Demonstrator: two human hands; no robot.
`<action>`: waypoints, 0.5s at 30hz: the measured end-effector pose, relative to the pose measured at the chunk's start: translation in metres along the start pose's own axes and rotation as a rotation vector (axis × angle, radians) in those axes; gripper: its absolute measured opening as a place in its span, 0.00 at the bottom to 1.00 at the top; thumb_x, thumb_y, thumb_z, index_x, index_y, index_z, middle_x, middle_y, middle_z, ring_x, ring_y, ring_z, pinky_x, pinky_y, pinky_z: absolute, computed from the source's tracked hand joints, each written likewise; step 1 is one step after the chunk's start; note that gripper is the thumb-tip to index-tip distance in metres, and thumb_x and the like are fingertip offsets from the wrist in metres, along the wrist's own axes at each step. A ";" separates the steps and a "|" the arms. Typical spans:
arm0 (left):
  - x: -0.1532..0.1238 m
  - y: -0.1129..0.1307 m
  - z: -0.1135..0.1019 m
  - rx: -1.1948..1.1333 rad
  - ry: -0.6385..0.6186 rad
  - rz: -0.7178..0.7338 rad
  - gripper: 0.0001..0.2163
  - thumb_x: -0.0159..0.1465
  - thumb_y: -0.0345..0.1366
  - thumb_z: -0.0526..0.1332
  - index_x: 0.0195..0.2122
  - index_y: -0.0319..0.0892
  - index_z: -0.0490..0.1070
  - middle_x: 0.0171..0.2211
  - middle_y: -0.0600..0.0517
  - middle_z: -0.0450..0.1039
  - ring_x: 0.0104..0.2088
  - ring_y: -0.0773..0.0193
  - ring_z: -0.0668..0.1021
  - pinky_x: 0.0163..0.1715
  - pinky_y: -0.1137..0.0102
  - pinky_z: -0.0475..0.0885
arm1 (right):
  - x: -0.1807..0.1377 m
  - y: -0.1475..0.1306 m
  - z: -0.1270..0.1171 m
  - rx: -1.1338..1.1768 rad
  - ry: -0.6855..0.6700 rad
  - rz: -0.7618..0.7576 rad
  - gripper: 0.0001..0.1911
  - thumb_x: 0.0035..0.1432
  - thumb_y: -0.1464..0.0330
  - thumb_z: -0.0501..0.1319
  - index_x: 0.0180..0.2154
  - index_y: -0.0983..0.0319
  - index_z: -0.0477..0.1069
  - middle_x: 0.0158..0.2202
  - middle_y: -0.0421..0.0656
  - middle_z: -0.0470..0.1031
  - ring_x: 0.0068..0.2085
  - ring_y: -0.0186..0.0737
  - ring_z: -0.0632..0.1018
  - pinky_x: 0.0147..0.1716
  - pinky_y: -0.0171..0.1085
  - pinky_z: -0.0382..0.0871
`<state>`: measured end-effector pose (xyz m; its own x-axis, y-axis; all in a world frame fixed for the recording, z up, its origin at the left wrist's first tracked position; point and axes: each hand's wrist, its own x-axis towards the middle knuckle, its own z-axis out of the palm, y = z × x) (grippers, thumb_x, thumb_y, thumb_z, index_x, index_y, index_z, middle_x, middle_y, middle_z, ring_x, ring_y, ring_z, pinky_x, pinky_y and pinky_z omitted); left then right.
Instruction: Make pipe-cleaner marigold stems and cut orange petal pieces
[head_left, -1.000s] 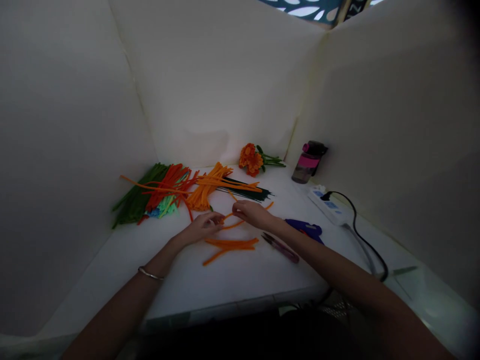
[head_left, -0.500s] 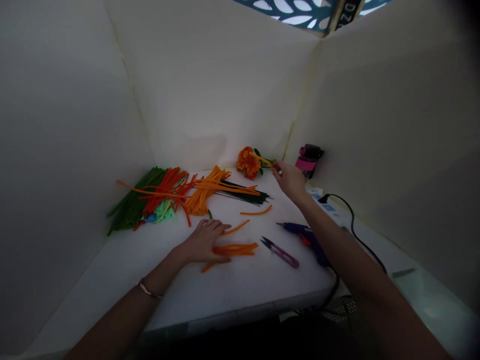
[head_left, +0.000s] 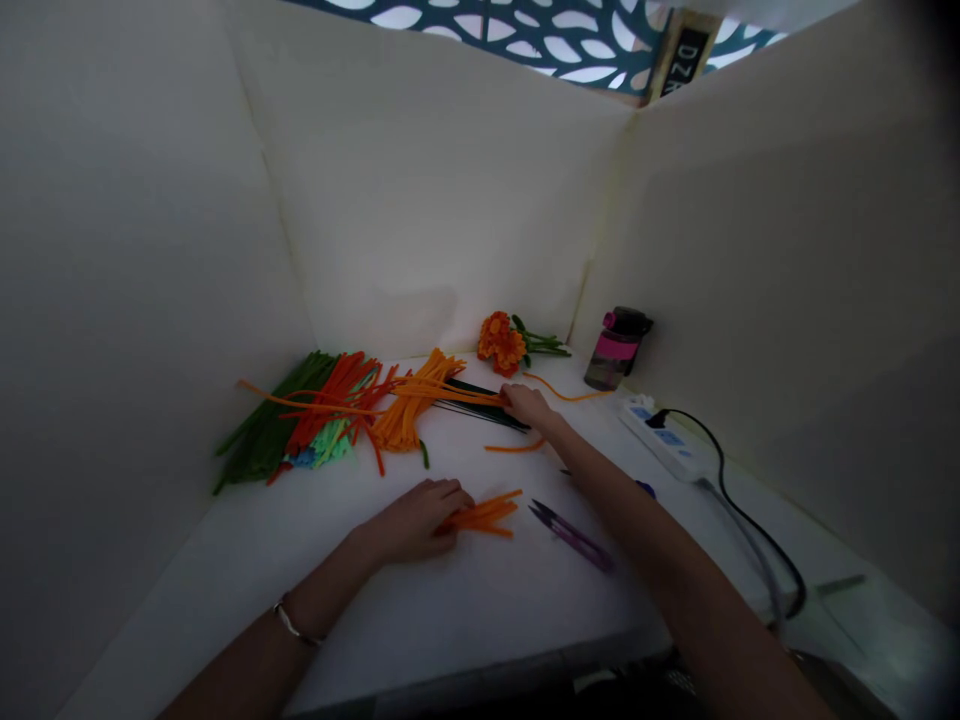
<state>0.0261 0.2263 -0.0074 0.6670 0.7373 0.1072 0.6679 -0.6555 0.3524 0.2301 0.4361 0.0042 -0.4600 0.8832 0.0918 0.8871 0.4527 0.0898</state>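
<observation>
My left hand [head_left: 421,520] is closed around a small bunch of short orange pipe cleaners [head_left: 487,515], their ends fanning out past its fingers. Farther back, my right hand [head_left: 526,405] pinches the right ends of a few long orange pipe cleaners [head_left: 469,394]. These reach across the big orange bundle [head_left: 409,405] and over dark green stems [head_left: 480,412]. One short orange piece [head_left: 514,447] lies just below my right hand, and another long orange pipe cleaner [head_left: 566,393] lies behind it. Purple-handled thread snips [head_left: 571,537] rest on the white table right of my left hand.
Green [head_left: 277,430] and red pipe cleaners [head_left: 330,400] are piled at the left. Orange flowers [head_left: 502,343] lie at the back wall, near a bottle [head_left: 617,348]. A power strip [head_left: 664,437] with cords runs along the right. My right forearm mostly hides a glue gun [head_left: 645,489].
My right hand has left one orange pipe cleaner at the back and moved left and nearer to the long orange ones. My left hand has gathered the short pieces and closed on them.
</observation>
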 end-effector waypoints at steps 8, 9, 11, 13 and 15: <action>0.002 -0.004 0.004 0.002 -0.012 -0.040 0.14 0.54 0.25 0.53 0.42 0.39 0.64 0.40 0.48 0.67 0.41 0.60 0.70 0.43 0.67 0.65 | 0.010 0.003 -0.009 -0.041 -0.113 -0.094 0.15 0.60 0.65 0.56 0.47 0.64 0.65 0.46 0.47 0.68 0.43 0.41 0.73 0.40 0.45 0.70; 0.002 -0.005 0.004 0.002 -0.014 -0.046 0.13 0.54 0.25 0.52 0.41 0.39 0.64 0.40 0.48 0.67 0.41 0.60 0.70 0.44 0.67 0.65 | 0.013 0.003 -0.012 -0.043 -0.113 -0.096 0.14 0.60 0.65 0.56 0.47 0.64 0.65 0.46 0.46 0.68 0.42 0.41 0.73 0.40 0.44 0.70; 0.002 -0.005 0.005 0.008 -0.020 -0.052 0.14 0.54 0.24 0.52 0.42 0.39 0.64 0.40 0.47 0.67 0.41 0.59 0.70 0.44 0.67 0.66 | 0.021 0.004 -0.018 -0.045 -0.084 -0.083 0.14 0.61 0.65 0.56 0.47 0.64 0.65 0.46 0.46 0.69 0.42 0.41 0.73 0.40 0.44 0.70; 0.002 -0.004 0.005 0.014 -0.027 -0.052 0.14 0.54 0.24 0.51 0.43 0.39 0.63 0.40 0.47 0.66 0.41 0.60 0.70 0.44 0.67 0.66 | 0.028 0.004 -0.024 -0.045 -0.023 -0.049 0.14 0.61 0.65 0.56 0.47 0.64 0.65 0.47 0.47 0.68 0.43 0.41 0.73 0.41 0.45 0.70; 0.002 -0.003 0.005 0.020 -0.031 -0.051 0.15 0.55 0.23 0.51 0.43 0.39 0.63 0.41 0.47 0.66 0.41 0.60 0.70 0.44 0.68 0.66 | 0.035 0.005 -0.029 -0.041 0.052 -0.006 0.15 0.61 0.65 0.56 0.48 0.64 0.65 0.47 0.47 0.68 0.44 0.42 0.73 0.41 0.45 0.69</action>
<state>0.0273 0.2287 -0.0129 0.6417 0.7645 0.0608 0.7076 -0.6208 0.3376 0.2171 0.4651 0.0365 -0.4679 0.8722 0.1427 0.8824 0.4520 0.1309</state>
